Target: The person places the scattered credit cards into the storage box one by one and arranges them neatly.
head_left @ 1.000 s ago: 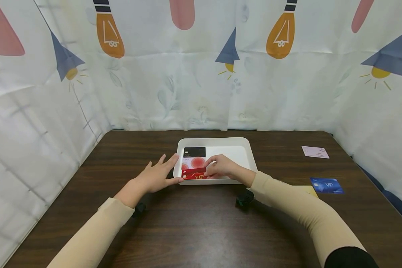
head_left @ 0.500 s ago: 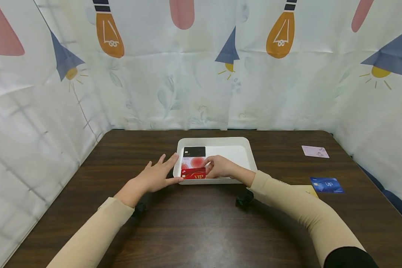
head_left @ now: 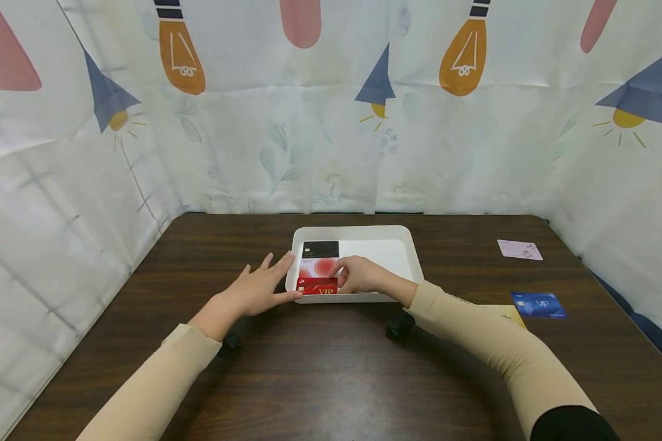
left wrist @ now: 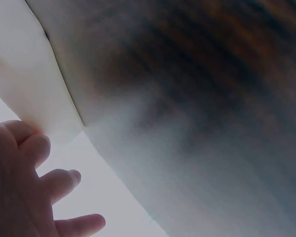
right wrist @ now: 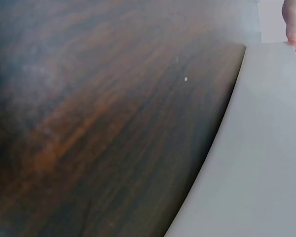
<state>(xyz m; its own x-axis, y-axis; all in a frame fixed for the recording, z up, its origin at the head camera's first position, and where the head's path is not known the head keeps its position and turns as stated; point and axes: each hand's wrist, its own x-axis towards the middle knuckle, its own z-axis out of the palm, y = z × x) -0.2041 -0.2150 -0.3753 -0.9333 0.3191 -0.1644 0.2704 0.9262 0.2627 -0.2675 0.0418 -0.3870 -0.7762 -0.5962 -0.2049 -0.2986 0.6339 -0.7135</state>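
Note:
A white tray [head_left: 383, 245] stands on the table, with three cards stacked down its left side. They are a black VIP card [head_left: 320, 249], a pink card with round red shapes [head_left: 324, 266] and, nearest the person, a red VIP card [head_left: 316, 286]. My right hand [head_left: 366, 274] reaches into the tray and holds the red card at its right end between bent fingers and thumb. My left hand [head_left: 259, 291] is spread at the tray's left side, thumb at the front left corner. In the left wrist view the left hand's fingers [left wrist: 61, 185] lie beside the tray wall.
To the right on the dark wooden table [head_left: 331, 367] lie a pale pink card [head_left: 520, 249], a blue card [head_left: 539, 305] and a yellow card [head_left: 507, 313], the last partly hidden by the right sleeve. A patterned white curtain [head_left: 331, 153] surrounds the table's back and sides.
The red card has slid slightly left in the tray, and the right fingers have moved a little left with it. The left hand has stayed in place.

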